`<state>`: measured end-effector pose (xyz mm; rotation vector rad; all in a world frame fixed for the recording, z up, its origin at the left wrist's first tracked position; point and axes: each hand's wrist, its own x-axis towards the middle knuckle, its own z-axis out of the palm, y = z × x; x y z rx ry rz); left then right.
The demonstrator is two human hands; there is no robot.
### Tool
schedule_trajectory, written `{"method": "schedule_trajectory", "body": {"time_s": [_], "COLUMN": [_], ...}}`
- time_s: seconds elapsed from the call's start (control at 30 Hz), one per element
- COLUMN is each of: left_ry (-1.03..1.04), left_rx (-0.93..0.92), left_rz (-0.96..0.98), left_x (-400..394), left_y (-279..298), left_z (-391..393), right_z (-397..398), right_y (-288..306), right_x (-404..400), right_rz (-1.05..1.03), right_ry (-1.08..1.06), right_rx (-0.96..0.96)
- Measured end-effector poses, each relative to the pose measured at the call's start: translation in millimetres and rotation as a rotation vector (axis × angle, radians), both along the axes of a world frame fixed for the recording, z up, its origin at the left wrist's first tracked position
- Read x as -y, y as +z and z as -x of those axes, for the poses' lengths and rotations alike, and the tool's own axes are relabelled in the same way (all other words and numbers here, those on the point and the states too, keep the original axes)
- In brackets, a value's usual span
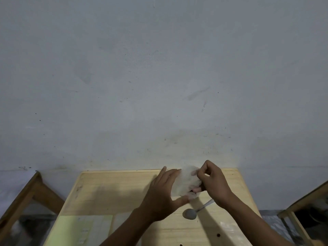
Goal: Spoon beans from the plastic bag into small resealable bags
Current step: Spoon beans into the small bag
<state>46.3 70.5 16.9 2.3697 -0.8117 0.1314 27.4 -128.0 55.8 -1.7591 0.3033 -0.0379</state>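
Observation:
A small clear resealable bag (184,181) is held up above the wooden table (110,192) near its far edge. My left hand (163,194) holds the bag from the left, fingers behind it and thumb under its lower edge. My right hand (212,181) pinches the bag's right side with curled fingers. A metal spoon (190,213) hangs below my right hand, bowl low over the table, its handle running up under that hand. Two dark beans (218,234) lie loose on the table near the front. The large plastic bag of beans is out of view.
A pale yellow-green sheet (78,229) lies flat at the table's front left, with clear flat plastic (229,229) at the front right. Wooden framed furniture (21,197) stands at the left and another wooden piece (301,215) at the right. A grey wall (159,77) rises right behind the table.

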Motion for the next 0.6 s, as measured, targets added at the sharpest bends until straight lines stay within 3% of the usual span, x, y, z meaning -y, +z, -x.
{"method": "schedule_trajectory", "body": {"time_s": [0.07,0.13,0.43,0.5,0.6], "left_ry": [-0.002,0.035,0.183,0.211,0.272], "left_rx": [0.088,0.053,0.061,0.044,-0.023], "left_rz": [-0.074,-0.13,-0.172,-0.162,-0.135], "left_x": [0.6,0.7,-8.2,-12.1,-18.2], "left_y": [-8.0,-16.4,-16.1,-13.3,-9.3], "left_z": [-1.4,-4.0,-7.8,-9.9,-12.8], "right_z": [-2.2,-3.2,-4.7,-4.1,1.3], "right_y": [2.7,3.6,-7.1,-21.9,-58.4], "right_x": [0.0,-0.5,12.6,21.1,35.0], "right_rz": [-0.164,-0.239,-0.396,-0.269,0.275], "right_ry": [-0.021,-0.026,0.023,0.011,0.141], "right_rx": [-0.099,-0.165,-0.285,-0.291,-0.274]}}
